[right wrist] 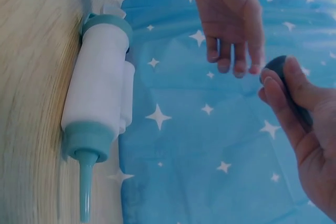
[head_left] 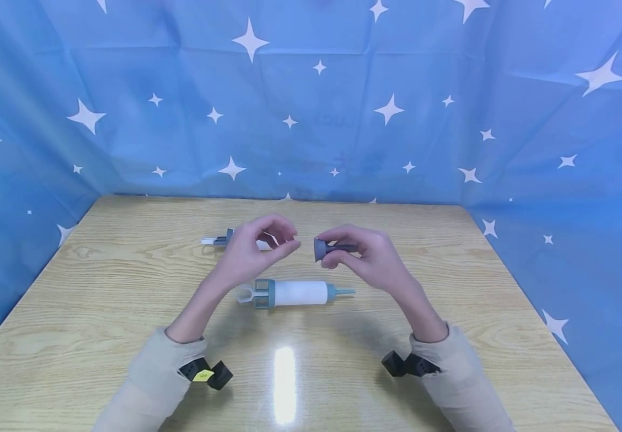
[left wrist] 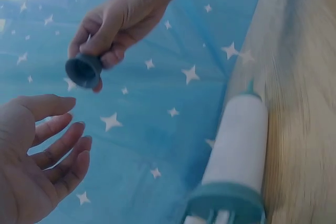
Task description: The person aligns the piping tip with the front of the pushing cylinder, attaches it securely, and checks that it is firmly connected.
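Grips gray funnel in right hand, with flared end toward left hand. Holds left hand apart, with fingers loosely bent, near white-and-teal tube.

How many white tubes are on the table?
2: the near tube lies in front, between the forearms; the far tube lies farther back, partly hidden by the left hand.

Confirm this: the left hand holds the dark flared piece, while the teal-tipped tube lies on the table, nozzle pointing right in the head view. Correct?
Not quite: the right hand, not the left hand, holds the dark flared piece, as the head view shows. The teal-tipped tube does lie on the table, nozzle pointing right.
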`<state>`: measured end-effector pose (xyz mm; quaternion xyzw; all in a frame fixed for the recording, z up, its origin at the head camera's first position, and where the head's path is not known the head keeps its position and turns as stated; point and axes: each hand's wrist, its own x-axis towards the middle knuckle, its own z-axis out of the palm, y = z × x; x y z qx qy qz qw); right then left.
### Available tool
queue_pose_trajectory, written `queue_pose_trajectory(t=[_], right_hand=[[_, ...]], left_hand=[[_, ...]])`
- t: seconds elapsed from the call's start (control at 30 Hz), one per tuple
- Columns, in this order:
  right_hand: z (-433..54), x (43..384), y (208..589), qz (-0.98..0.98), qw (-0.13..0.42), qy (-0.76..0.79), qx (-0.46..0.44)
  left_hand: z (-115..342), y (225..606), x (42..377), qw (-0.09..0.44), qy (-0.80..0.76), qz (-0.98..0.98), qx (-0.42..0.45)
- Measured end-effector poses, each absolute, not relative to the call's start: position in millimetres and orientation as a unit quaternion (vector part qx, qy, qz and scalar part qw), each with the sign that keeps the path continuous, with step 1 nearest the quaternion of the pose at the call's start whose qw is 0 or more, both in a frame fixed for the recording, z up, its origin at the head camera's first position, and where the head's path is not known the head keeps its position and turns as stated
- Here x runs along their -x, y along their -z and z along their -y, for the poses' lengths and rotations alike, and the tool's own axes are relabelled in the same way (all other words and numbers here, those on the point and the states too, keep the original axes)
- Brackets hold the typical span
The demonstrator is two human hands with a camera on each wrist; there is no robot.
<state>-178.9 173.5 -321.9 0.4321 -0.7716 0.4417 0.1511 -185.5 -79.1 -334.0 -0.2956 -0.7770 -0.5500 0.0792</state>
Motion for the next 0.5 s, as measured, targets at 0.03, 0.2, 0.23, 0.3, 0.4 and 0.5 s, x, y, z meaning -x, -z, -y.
queue_pose_trajectory(t=[0.03, 0.2, 0.23, 0.3, 0.4, 0.5], right_hand=[[-174.3, 179.7, 322.5, 0.774, 0.15, -0.442, -0.428], [-177.4, 183.3, 324.5, 0.782, 0.143, -0.444, -0.413], [-178.0, 184.1, 324.9, 0.783, 0.142, -0.444, -0.412], [-178.8, 185.5, 325.5, 0.784, 0.142, -0.445, -0.409], [-179.4, 186.4, 325.6, 0.784, 0.139, -0.449, -0.405], [-180.1, 187.6, 326.6, 0.787, 0.134, -0.451, -0.4]], left_hand=[[81.0, 335.5, 188.2, 0.078, 0.545, 0.782, 0.293], [92.1, 346.9, 202.3, 0.071, 0.507, 0.815, 0.27], [94.9, 349.5, 205.4, 0.071, 0.497, 0.823, 0.264], [101.4, 354.7, 211.4, 0.074, 0.477, 0.838, 0.254], [111.8, 362.1, 219.3, 0.08, 0.45, 0.857, 0.237], [121.1, 369.3, 225.4, 0.084, 0.431, 0.871, 0.222]])
